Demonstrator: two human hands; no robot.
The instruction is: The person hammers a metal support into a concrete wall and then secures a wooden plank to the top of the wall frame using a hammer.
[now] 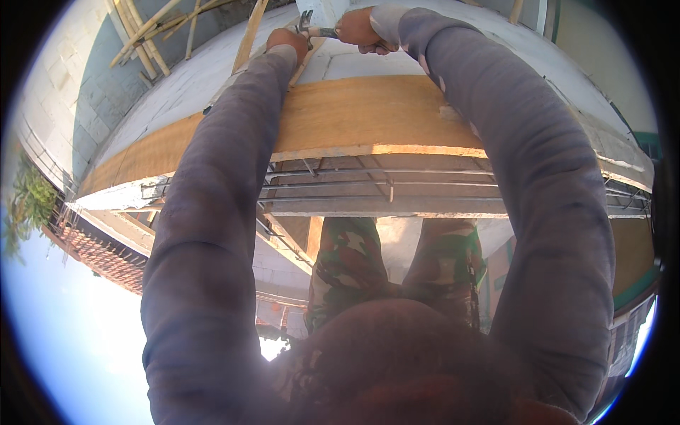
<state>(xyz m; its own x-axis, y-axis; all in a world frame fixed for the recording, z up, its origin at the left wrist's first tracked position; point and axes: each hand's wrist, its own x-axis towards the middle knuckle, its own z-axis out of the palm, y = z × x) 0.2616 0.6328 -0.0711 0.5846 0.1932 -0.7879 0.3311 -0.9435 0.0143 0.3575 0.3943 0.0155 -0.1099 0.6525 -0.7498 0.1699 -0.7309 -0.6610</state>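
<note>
The right hand (pixel 358 27) grips a hammer (pixel 326 32) by its handle, the head beside the curled left hand (pixel 287 41), whose hold cannot be told; a misdirected blow could bruise its fingers.

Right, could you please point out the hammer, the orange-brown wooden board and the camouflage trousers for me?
Hammer (pixel 326 32), head view: on its handle.
Orange-brown wooden board (pixel 368 117), head view: on its broad face.
Camouflage trousers (pixel 350 256), head view: on the leg toward the picture's left.
</note>
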